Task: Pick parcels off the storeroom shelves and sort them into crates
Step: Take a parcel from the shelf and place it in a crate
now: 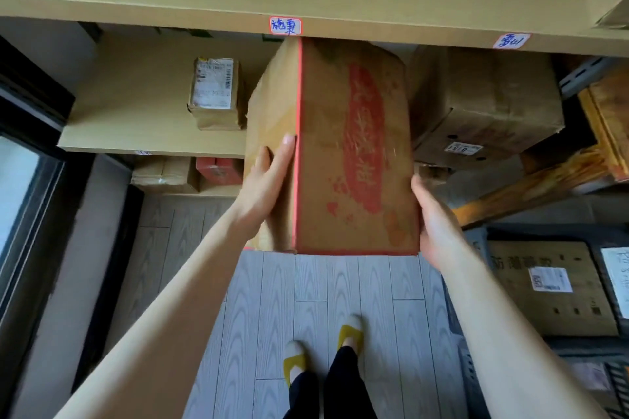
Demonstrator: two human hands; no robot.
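A large brown cardboard box (337, 153) with red print and red edging sticks out from the middle shelf (136, 133), its near end over the floor. My left hand (269, 180) presses flat on its left side, fingers up along the red edge. My right hand (439, 224) grips its right side near the lower corner. Both hands hold the box between them.
A small labelled parcel (214, 92) stands on the same shelf to the left. A bigger brown carton (483, 105) sits to the right. Lower down lie a taped box (163, 175) and a red box (219, 169). At right, a dark crate (476, 248) holds a labelled carton (551, 286). My feet stand on grey plank floor (306, 299).
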